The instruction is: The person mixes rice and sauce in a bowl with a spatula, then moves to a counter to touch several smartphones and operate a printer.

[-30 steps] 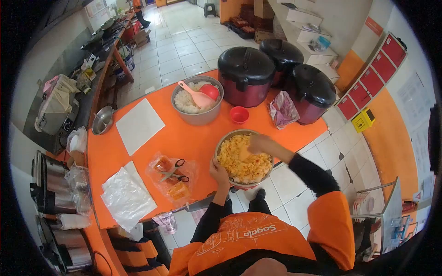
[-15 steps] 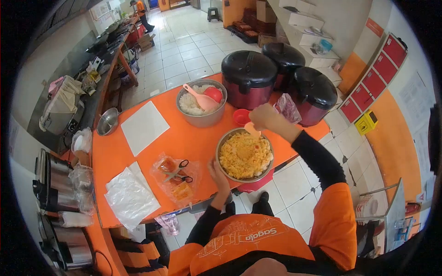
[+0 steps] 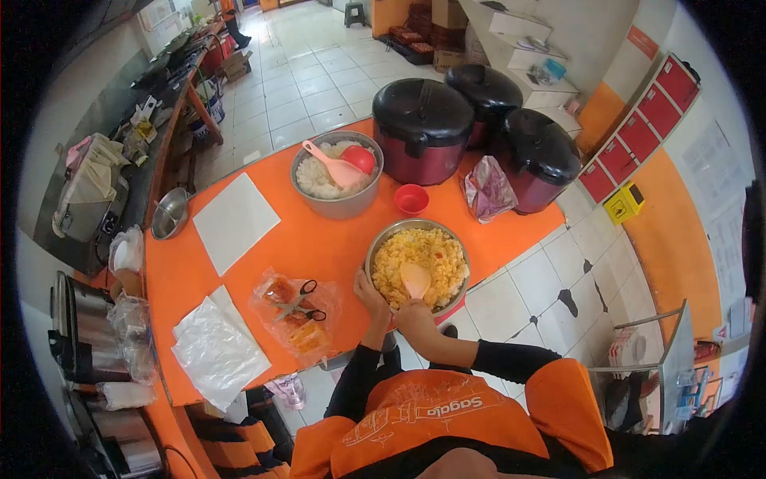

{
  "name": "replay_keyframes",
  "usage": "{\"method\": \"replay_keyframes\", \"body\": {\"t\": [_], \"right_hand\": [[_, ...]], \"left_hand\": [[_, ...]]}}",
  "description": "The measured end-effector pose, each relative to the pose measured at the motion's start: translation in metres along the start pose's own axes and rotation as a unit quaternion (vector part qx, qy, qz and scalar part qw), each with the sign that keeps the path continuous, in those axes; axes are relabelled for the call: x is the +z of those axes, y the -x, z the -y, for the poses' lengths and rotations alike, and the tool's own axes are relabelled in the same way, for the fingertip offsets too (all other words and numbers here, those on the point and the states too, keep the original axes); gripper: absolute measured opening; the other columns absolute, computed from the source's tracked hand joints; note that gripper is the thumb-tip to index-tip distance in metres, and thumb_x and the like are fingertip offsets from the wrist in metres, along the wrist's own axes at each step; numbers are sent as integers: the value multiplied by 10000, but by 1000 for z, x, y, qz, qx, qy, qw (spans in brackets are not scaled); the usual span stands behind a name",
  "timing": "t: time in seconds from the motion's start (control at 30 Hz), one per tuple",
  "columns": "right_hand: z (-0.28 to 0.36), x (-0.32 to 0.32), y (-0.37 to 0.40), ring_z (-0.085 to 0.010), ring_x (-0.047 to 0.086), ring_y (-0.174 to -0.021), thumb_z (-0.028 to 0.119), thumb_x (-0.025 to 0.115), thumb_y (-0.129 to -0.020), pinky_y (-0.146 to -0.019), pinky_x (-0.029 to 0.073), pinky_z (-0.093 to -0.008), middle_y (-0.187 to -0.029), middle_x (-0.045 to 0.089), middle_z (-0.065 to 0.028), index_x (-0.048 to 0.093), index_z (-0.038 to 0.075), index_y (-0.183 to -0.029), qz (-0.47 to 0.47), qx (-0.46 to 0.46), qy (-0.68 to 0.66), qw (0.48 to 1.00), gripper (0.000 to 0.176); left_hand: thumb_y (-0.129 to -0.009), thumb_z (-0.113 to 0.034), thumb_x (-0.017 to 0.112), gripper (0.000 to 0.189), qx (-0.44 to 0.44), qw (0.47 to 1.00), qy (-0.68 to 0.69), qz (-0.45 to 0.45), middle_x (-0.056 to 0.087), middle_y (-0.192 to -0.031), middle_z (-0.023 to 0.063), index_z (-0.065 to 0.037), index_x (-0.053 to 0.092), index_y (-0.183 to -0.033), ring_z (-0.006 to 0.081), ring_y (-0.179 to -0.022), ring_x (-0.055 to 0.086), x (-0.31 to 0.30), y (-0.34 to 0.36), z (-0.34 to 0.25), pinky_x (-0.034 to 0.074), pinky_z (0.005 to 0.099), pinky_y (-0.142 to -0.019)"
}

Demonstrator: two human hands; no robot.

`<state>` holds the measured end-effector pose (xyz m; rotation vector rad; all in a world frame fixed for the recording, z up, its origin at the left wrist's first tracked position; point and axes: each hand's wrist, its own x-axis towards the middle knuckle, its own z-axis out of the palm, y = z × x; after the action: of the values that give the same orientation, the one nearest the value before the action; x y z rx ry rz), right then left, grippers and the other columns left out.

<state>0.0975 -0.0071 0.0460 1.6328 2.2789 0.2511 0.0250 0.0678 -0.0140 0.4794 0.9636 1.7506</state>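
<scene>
A metal bowl (image 3: 372, 254) of yellow-orange rice (image 3: 399, 246) stands at the front edge of the orange table (image 3: 335, 247). Against the bowl's left rim lies my left hand (image 3: 369, 294), holding its side. My right hand (image 3: 417, 322) is closed round the handle of a pale orange paddle (image 3: 416, 279), whose blade rests on the rice. Behind the bowl is a small red bowl (image 3: 412, 199). A grey pot (image 3: 339, 209) of white rice holds a pink paddle (image 3: 339, 169) and a red cup (image 3: 357, 158).
Three rice cookers (image 3: 423, 120) stand at the back right beside a crumpled bag (image 3: 488, 190). To the left are white paper (image 3: 236, 222), plastic bags (image 3: 219, 347), black scissors (image 3: 300, 302) on plastic packets (image 3: 307, 335) and a steel bowl (image 3: 169, 214). A person (image 3: 233, 24) stands far back.
My right hand has moved from behind the bowl to its near side, bringing the paddle down onto the middle of the rice. The view has shifted slightly.
</scene>
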Motion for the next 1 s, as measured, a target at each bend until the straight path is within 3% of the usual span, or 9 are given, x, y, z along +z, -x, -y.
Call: {"method": "replay_keyframes", "body": {"t": [0.07, 0.13, 0.2, 0.27, 0.4, 0.5, 0.63, 0.83, 1.0], "right_hand": [[-1, 5, -2, -209, 576, -597, 82, 572, -616, -437, 442, -275, -680, 597, -93, 639, 52, -647, 13, -2, 20, 1000, 80], [-25, -9, -18, -195, 573, -598, 110, 576, -622, -467, 446, -299, -701, 608, -82, 635, 51, -628, -7, -116, -118, 986, 84], [-57, -16, -50, -195, 580, -624, 136, 575, -630, -520, 450, -328, -677, 608, -70, 632, 59, -636, -8, -221, -45, 974, 95], [-93, -27, -80, -224, 576, -640, 181, 580, -644, -557, 445, -341, -644, 599, -80, 621, 61, -639, -43, -203, -101, 973, 127], [-162, -81, -108, -277, 571, -591, 293, 580, -666, -524, 437, -379, -616, 582, -102, 602, 53, -655, 106, -229, -74, 965, 242], [-185, -122, -115, -259, 599, -675, 248, 596, -633, -563, 456, -382, -685, 604, -119, 623, 66, -718, 114, -182, -26, 976, 203], [-193, -86, -148, -271, 595, -670, 251, 594, -639, -576, 457, -378, -685, 599, -129, 615, 49, -734, 68, -205, 6, 976, 224], [-168, -45, -147, -293, 589, -663, 224, 570, -669, -570, 459, -385, -650, 578, -165, 583, -16, -704, 143, -303, -159, 929, 243], [-136, -31, -92, -284, 590, -635, 147, 517, -719, -545, 470, -376, -654, 579, -157, 583, -12, -702, -3, -280, -116, 953, 173]], "left_hand": [[-902, -259, 325, 352, -11, 1000, -9, -15, 540, -892, 78, 35, 514, -948, 147, -780, 529, 6, 7, -5, 441, 267, -678], [-908, -293, 326, 380, -22, 999, -18, -29, 543, -864, 69, 35, 518, -928, 136, -765, 524, 6, 9, -7, 437, 261, -665], [-910, -353, 323, 435, -25, 992, -121, -19, 539, -803, 51, 31, 524, -876, 108, -724, 503, -3, 6, -2, 422, 245, -630], [-909, -357, 326, 441, -1, 991, -130, -10, 537, -782, 47, 33, 524, -855, 100, -705, 494, -6, 5, 2, 415, 240, -615], [-908, -351, 341, 442, 26, 993, -113, -10, 538, -752, 45, 43, 519, -815, 86, -656, 479, 3, 8, -6, 406, 237, -587], [-906, -334, 360, 427, 24, 992, -127, -11, 548, -744, 44, 52, 528, -830, 80, -650, 479, -2, 6, -1, 404, 234, -587], [-902, -324, 380, 410, 24, 994, -111, -5, 553, -739, 44, 48, 537, -832, 72, -653, 478, 4, 8, -7, 400, 230, -582], [-897, -304, 401, 380, 21, 987, -153, -43, 544, -731, 33, 36, 537, -797, 80, -660, 475, 10, 12, -14, 394, 230, -585], [-900, -282, 393, 362, 48, 976, -206, -46, 521, -721, 15, 36, 537, -805, 89, -678, 465, 0, 5, -1, 387, 242, -618]]}}
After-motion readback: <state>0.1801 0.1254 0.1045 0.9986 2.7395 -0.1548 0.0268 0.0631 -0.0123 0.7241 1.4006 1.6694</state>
